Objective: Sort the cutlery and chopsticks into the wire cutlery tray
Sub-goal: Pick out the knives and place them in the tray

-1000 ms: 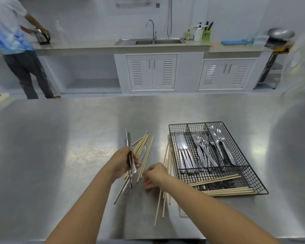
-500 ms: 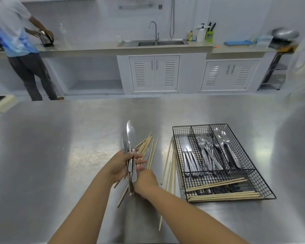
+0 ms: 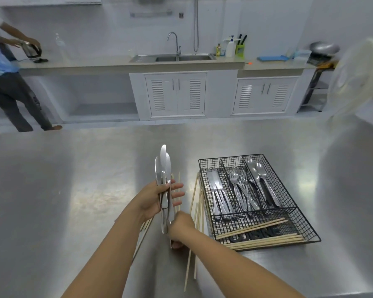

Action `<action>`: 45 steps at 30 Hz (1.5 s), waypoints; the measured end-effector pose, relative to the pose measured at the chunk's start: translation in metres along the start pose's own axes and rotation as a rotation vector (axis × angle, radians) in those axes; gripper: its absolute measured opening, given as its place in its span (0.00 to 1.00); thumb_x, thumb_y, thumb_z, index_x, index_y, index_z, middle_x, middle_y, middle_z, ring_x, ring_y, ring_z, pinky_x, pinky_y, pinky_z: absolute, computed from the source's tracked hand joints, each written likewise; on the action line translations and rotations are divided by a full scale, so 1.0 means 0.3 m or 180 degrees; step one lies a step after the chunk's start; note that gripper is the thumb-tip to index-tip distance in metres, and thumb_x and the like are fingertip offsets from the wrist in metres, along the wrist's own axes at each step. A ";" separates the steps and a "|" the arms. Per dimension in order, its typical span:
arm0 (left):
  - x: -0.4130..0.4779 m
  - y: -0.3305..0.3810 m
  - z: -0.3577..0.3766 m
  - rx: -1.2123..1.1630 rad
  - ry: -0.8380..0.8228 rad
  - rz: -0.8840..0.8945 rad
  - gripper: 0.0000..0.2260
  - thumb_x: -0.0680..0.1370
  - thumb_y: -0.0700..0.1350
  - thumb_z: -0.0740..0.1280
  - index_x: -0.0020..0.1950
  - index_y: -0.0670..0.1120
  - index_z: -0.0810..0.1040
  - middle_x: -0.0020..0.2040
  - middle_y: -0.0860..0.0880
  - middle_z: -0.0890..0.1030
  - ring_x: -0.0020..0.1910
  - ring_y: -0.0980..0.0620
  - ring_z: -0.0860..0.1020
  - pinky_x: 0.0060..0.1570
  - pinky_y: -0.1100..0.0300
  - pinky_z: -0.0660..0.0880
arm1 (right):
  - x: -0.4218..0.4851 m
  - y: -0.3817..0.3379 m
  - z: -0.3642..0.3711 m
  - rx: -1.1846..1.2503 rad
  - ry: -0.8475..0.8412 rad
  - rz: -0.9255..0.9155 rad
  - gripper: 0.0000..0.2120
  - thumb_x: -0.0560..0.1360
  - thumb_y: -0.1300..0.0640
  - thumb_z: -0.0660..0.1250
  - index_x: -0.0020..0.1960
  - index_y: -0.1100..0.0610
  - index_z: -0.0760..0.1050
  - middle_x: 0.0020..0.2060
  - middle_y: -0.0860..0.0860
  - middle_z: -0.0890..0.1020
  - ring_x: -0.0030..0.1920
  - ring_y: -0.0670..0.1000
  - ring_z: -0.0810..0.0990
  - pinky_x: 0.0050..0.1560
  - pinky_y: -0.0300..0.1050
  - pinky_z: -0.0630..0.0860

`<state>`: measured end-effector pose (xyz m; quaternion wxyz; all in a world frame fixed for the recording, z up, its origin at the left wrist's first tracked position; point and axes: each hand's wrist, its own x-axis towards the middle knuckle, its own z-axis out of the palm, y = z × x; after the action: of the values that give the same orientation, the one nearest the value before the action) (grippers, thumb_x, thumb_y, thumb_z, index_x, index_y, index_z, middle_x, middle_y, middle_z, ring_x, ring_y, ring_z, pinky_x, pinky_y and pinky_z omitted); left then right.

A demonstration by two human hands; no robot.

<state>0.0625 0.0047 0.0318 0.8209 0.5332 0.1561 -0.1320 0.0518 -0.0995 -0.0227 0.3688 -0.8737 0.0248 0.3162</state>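
My left hand [image 3: 153, 201] holds a bundle of steel knives [image 3: 163, 168] upright, blades pointing up. Just below it, my right hand [image 3: 181, 227] is closed around the lower ends of that bundle. Loose wooden chopsticks [image 3: 197, 201] lie on the steel table between my hands and the black wire cutlery tray [image 3: 310, 231]. In the tray, knives fill the left slot, forks [image 3: 239, 186] the middle and spoons [image 3: 260, 175] the right. Several chopsticks [image 3: 265, 240] lie across its front compartment.
The steel table [image 3: 73, 201] stretches wide to the left and far side. A person [image 3: 0, 67] stands at the back counter on the left with a kettle [image 3: 31, 49]. A white fan [image 3: 357, 76] blurs the right edge. The sink [image 3: 181, 58] is behind.
My left hand has raised the knife bundle upright. My right hand left the chopsticks on the table and came up to the handles.
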 end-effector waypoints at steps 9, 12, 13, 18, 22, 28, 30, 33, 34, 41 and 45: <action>0.114 0.047 0.244 0.0290 -0.0130 -0.0750 0.11 0.81 0.34 0.52 0.51 0.35 0.73 0.47 0.40 0.80 0.45 0.46 0.81 0.35 0.59 0.82 | -0.212 0.127 -0.338 0.1184 -0.0424 -0.0537 0.11 0.70 0.70 0.64 0.38 0.58 0.66 0.26 0.56 0.74 0.21 0.50 0.75 0.23 0.42 0.75; 0.174 0.044 0.304 0.0450 -0.0166 -0.1155 0.12 0.81 0.33 0.51 0.47 0.32 0.74 0.44 0.39 0.82 0.42 0.45 0.81 0.33 0.59 0.81 | -0.261 0.213 -0.489 0.1267 -0.0407 -0.0566 0.09 0.72 0.71 0.64 0.42 0.60 0.66 0.27 0.57 0.78 0.23 0.53 0.77 0.23 0.41 0.74; 0.191 0.035 0.320 0.0482 -0.0172 -0.1262 0.13 0.81 0.33 0.52 0.46 0.31 0.74 0.41 0.38 0.83 0.39 0.45 0.83 0.32 0.59 0.81 | -0.270 0.237 -0.533 0.1285 -0.0354 -0.0556 0.08 0.73 0.71 0.64 0.44 0.61 0.66 0.28 0.58 0.79 0.24 0.54 0.78 0.24 0.41 0.75; 0.263 -0.028 0.383 0.0882 0.0062 -0.1396 0.10 0.81 0.33 0.53 0.54 0.29 0.71 0.37 0.36 0.82 0.26 0.46 0.83 0.25 0.58 0.80 | -0.265 0.322 -0.685 0.1595 -0.0028 -0.0486 0.09 0.73 0.74 0.61 0.44 0.62 0.67 0.29 0.62 0.80 0.26 0.57 0.79 0.25 0.42 0.77; 0.312 -0.079 0.434 0.1462 0.0424 -0.1238 0.18 0.80 0.33 0.52 0.70 0.31 0.61 0.40 0.37 0.79 0.29 0.48 0.79 0.24 0.61 0.78 | -0.225 0.363 -0.718 0.1695 0.0132 -0.0368 0.10 0.73 0.76 0.60 0.43 0.62 0.66 0.29 0.62 0.80 0.26 0.57 0.80 0.27 0.42 0.78; 0.378 -0.178 0.457 0.1808 0.1039 -0.0925 0.17 0.77 0.33 0.58 0.65 0.34 0.68 0.56 0.37 0.78 0.49 0.42 0.79 0.53 0.50 0.79 | -0.169 0.389 -0.695 0.2180 0.0295 -0.0228 0.11 0.75 0.76 0.58 0.46 0.61 0.68 0.42 0.67 0.79 0.35 0.58 0.81 0.36 0.45 0.83; 0.371 -0.199 0.460 0.1737 0.1151 -0.0867 0.15 0.76 0.33 0.59 0.62 0.35 0.70 0.51 0.39 0.79 0.44 0.44 0.79 0.48 0.53 0.79 | -0.149 0.389 -0.685 0.2347 0.0213 -0.0200 0.12 0.75 0.75 0.58 0.49 0.60 0.68 0.45 0.66 0.77 0.37 0.57 0.81 0.38 0.46 0.83; 0.363 -0.212 0.462 0.1830 0.1376 -0.0697 0.13 0.76 0.34 0.61 0.59 0.34 0.72 0.47 0.41 0.79 0.44 0.45 0.79 0.44 0.53 0.80 | -0.112 0.377 -0.675 0.2522 0.0059 -0.0074 0.15 0.75 0.75 0.58 0.56 0.60 0.69 0.51 0.67 0.76 0.43 0.59 0.81 0.44 0.49 0.83; 0.360 -0.210 0.467 0.1914 0.1454 -0.0631 0.11 0.75 0.34 0.61 0.57 0.34 0.73 0.43 0.42 0.78 0.39 0.47 0.78 0.37 0.56 0.77 | -0.098 0.372 -0.673 0.2577 0.0032 -0.0037 0.17 0.75 0.75 0.58 0.58 0.59 0.70 0.52 0.67 0.76 0.44 0.59 0.82 0.45 0.50 0.83; 0.370 -0.166 0.466 0.2401 0.1760 -0.0241 0.09 0.74 0.33 0.61 0.35 0.43 0.71 0.32 0.49 0.69 0.32 0.51 0.70 0.35 0.58 0.69 | -0.003 0.318 -0.622 0.2375 0.0161 0.0010 0.15 0.72 0.75 0.63 0.55 0.62 0.72 0.56 0.62 0.78 0.46 0.53 0.83 0.40 0.43 0.78; 0.363 -0.156 0.458 0.2408 0.1779 -0.0214 0.09 0.75 0.33 0.61 0.49 0.39 0.79 0.45 0.44 0.78 0.52 0.42 0.77 0.46 0.58 0.70 | 0.042 0.292 -0.593 0.2085 0.0324 -0.0010 0.13 0.72 0.74 0.65 0.52 0.61 0.72 0.60 0.60 0.75 0.47 0.53 0.84 0.39 0.41 0.80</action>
<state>0.1603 -0.1453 0.0022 0.4908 0.8047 0.3292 -0.0575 0.1329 -0.2782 0.0090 0.6289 -0.7234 0.1422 0.2468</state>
